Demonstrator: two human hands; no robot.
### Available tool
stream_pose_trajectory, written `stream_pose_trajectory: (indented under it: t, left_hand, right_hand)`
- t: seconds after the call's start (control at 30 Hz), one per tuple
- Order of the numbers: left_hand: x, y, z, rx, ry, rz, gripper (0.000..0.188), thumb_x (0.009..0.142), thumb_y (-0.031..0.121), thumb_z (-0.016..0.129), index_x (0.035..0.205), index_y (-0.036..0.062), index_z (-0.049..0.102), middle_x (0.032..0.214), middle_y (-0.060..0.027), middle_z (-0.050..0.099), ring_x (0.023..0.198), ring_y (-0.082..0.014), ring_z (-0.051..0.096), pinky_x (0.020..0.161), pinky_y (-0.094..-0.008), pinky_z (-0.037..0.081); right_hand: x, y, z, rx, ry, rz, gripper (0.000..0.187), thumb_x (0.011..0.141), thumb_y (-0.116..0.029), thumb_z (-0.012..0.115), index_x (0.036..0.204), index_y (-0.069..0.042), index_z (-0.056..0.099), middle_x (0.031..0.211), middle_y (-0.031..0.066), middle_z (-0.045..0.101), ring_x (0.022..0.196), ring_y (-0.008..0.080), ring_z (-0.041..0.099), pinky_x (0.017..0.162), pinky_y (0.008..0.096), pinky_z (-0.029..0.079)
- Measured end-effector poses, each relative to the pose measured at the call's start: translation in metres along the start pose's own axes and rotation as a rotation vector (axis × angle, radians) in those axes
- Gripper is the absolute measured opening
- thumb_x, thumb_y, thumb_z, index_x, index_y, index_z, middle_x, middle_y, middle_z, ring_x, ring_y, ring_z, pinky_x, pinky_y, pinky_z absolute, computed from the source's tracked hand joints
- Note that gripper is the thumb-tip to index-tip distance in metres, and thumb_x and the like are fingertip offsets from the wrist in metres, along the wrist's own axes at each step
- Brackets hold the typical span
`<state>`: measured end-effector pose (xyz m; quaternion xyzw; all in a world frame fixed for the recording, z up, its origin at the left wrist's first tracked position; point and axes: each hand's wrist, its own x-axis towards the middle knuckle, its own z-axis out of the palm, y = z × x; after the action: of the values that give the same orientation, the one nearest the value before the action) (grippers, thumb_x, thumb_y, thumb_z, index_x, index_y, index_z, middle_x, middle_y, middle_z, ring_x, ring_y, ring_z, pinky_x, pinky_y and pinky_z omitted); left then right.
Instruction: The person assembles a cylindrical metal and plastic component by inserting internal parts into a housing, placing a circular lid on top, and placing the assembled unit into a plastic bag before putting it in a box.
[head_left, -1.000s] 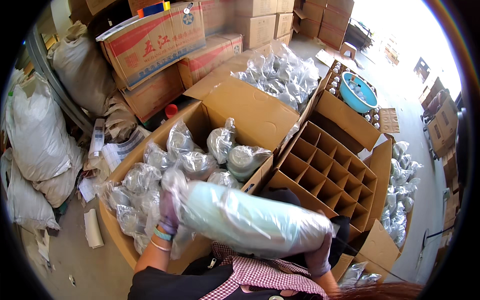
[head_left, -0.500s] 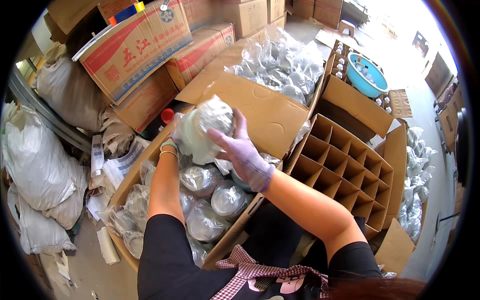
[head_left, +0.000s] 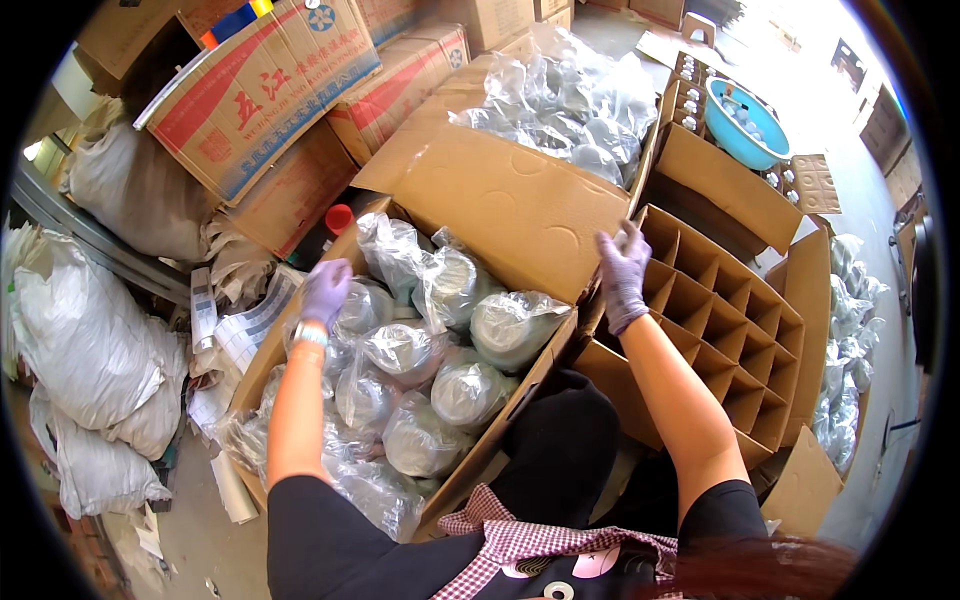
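My left hand (head_left: 328,290), in a thin purple glove, is closed with curled fingers at the left side of an open carton (head_left: 548,362). What it grips, if anything, is hidden. Inside the carton lie several round, silvery items in clear plastic bags, one of them a large bagged round item (head_left: 515,325) by the right wall. My right hand (head_left: 622,278), gloved too, is by the left edge of a carton with cardboard dividers (head_left: 722,325). Its fingers are loosely bent and a little apart, with no item in them. The compartments show no items.
A wide cardboard flap (head_left: 510,200) stands behind the bagged items. Beyond it is a pile of clear bags (head_left: 570,105). A blue basin (head_left: 745,122) stands at the back right. Stacked cartons (head_left: 265,95) and white sacks (head_left: 90,330) crowd the left.
Both hands have let go of the bagged round item they held above the carton. My right hand has moved right to the divided carton; my left hand has drawn to the left side.
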<state>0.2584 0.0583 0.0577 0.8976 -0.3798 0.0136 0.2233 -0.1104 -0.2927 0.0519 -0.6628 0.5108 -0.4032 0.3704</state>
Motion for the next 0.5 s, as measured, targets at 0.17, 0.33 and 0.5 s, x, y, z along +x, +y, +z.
stream_pose_trajectory:
  t: [0.17, 0.33, 0.5]
  left_hand:
    - [-0.219, -0.100, -0.106, 0.249, 0.601, -0.185, 0.036, 0.097, 0.021, 0.067, 0.127, 0.0014, 0.065, 0.134, -0.0227, 0.060, 0.124, -0.0395, 0.056, 0.106, -0.0484, 0.045]
    - [-0.540, -0.188, -0.153, 0.402, 0.430, -1.509, 0.077, 0.100, 0.068, 0.045, 0.128, -0.0006, 0.065, 0.134, -0.0222, 0.065, 0.123, -0.0410, 0.060, 0.105, -0.0509, 0.046]
    - [-0.687, -0.093, -0.138, -1.259, -0.045, -1.899, 0.122, 0.085, 0.095, 0.030, 0.160, -0.0005, 0.030, 0.157, -0.0351, 0.039, 0.142, -0.0538, 0.041, 0.116, -0.0687, 0.031]
  right_hand:
    - [0.016, 0.025, 0.003, 0.679, -0.395, 0.416, 0.090, 0.086, -0.056, 0.079, 0.150, -0.003, 0.046, 0.148, 0.0125, 0.052, 0.135, 0.0291, 0.045, 0.112, 0.0423, 0.035]
    - [0.013, 0.016, -0.010, 0.790, -0.548, 0.477, 0.076, 0.096, -0.066, 0.060, 0.154, -0.017, 0.049, 0.154, 0.0020, 0.051, 0.137, 0.0172, 0.044, 0.110, 0.0403, 0.030]
    - [-0.045, 0.007, -0.012, 0.443, -0.433, -0.211, 0.051, 0.103, -0.040, 0.064, 0.141, -0.006, 0.061, 0.148, 0.0176, 0.053, 0.139, 0.0319, 0.047, 0.115, 0.0366, 0.038]
